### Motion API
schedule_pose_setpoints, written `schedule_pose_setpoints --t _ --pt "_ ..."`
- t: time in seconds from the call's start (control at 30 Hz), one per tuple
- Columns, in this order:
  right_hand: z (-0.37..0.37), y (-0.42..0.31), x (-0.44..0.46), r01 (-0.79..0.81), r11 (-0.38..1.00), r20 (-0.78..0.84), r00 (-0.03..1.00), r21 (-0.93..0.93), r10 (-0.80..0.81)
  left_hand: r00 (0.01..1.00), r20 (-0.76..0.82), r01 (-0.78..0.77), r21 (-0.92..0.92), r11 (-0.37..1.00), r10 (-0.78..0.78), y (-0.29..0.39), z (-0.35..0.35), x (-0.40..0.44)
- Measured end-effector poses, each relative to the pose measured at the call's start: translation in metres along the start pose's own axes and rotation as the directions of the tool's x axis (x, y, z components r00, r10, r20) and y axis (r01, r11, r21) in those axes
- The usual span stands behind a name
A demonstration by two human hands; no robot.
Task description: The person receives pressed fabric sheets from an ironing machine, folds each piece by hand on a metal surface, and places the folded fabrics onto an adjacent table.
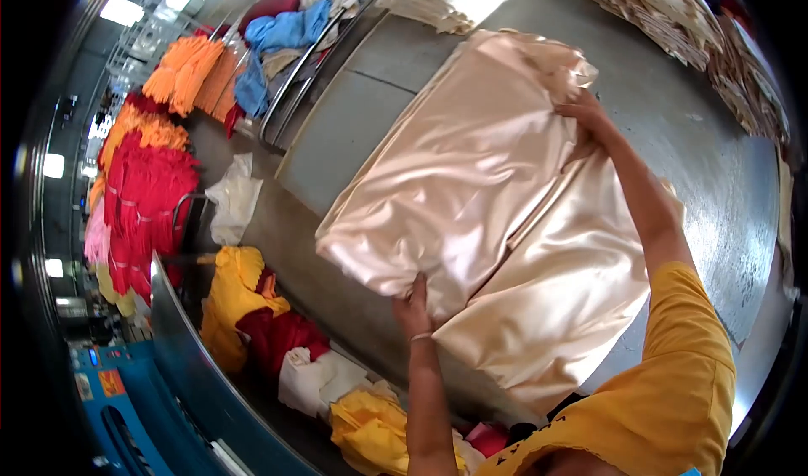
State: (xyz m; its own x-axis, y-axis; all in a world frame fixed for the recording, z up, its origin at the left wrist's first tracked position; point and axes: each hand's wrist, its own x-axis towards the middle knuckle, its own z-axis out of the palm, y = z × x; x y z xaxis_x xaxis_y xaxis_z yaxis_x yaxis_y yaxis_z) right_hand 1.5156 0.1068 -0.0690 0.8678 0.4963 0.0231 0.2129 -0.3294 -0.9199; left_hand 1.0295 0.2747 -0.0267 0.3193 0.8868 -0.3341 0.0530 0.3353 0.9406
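A large piece of shiny, pale peach satin fabric (454, 156) lies in folded layers over the table, wrinkled across its middle. My left hand (413, 309) pinches its near edge, with the thumb on top and the other fingers hidden beneath the cloth. On the far right side my right hand (583, 114) grips the bunched edge, its fingertips partly hidden in the folds. A paler, cream-looking satin part (555, 299) spreads below and to the right, between my two arms. Whether it belongs to the same piece, I cannot tell.
The grey table (345, 127) extends around the satin. Stacks of folded cream fabric (665, 17) lie at the far right. Yellow, red and white cloths (316, 379) lie below the table's near edge. At left stand a blue machine (135, 400), red bundles (147, 198) and a metal-framed cart (290, 85).
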Motion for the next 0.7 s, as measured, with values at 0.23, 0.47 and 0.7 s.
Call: schedule_pose_setpoints --t 0.23,0.47,0.7 --pt "0.002 -0.038 0.026 0.269 0.787 0.328 0.940 -0.556 -0.090 0.948 0.293 -0.290 0.627 0.723 0.126 -0.041 -0.017 0.011" --pt "0.236 -0.173 -0.127 0.533 0.842 0.405 0.754 0.082 -0.517 0.626 -0.453 -0.324 0.590 0.740 0.635 0.021 -0.306 -0.140" --pt "0.432 -0.314 -0.571 0.132 0.880 0.841 0.259 0.456 -0.475 -0.187 -0.879 0.357 0.354 0.864 0.438 -0.029 -0.665 -0.467"
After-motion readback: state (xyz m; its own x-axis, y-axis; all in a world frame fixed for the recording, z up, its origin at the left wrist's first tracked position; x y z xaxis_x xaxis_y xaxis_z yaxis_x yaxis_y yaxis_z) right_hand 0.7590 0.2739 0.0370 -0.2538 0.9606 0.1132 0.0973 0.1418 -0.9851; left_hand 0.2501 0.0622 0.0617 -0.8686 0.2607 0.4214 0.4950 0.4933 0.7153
